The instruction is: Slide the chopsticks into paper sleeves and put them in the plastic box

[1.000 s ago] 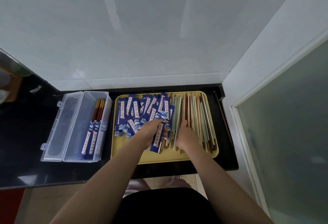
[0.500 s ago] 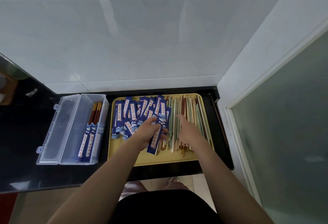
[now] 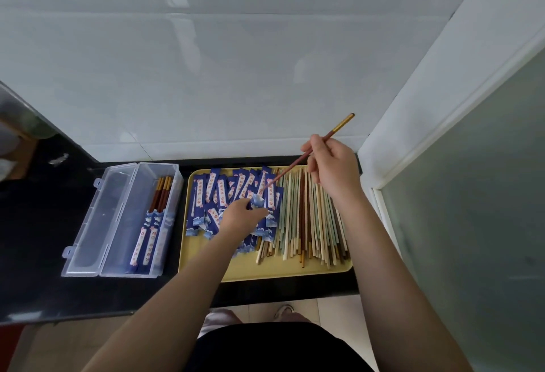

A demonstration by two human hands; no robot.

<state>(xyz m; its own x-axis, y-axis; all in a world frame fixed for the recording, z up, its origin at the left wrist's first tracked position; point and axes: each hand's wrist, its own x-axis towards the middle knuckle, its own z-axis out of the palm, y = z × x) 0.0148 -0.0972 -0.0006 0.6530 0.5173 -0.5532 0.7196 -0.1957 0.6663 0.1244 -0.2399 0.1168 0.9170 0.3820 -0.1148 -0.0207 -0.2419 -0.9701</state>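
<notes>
The right hand pinches a reddish-brown, gold-capped chopstick angled tip-down toward the blue paper sleeve gripped by the left hand, aiming for insertion. The clear plastic box waits open left of both hands.

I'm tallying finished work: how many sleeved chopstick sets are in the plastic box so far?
2, side by side against the right wall of the box: left set, right set. More could hide beneath them.
</notes>
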